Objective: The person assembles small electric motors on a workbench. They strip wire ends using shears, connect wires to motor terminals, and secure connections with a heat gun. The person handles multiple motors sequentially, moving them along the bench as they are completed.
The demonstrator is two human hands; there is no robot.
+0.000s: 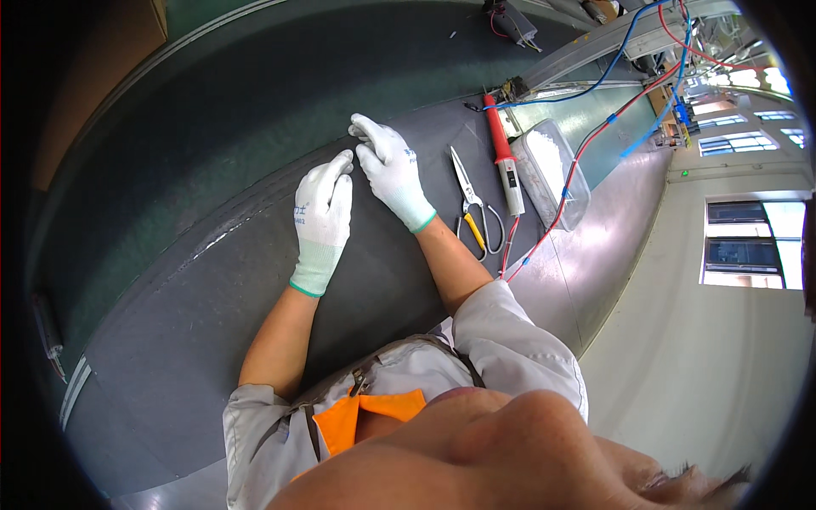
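Gloved hands (357, 183) near pellet-filled tray (578, 200)

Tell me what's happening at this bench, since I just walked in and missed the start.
A person in a grey work jacket rests both white-gloved hands on a dark grey mat. The left hand and right hand meet at the fingertips near the mat's far edge; whether they pinch anything is too small to tell. To the right lie scissors with yellow handles, a red soldering iron and a clear plastic box of white bits, all untouched. Red and blue cables trail past them.
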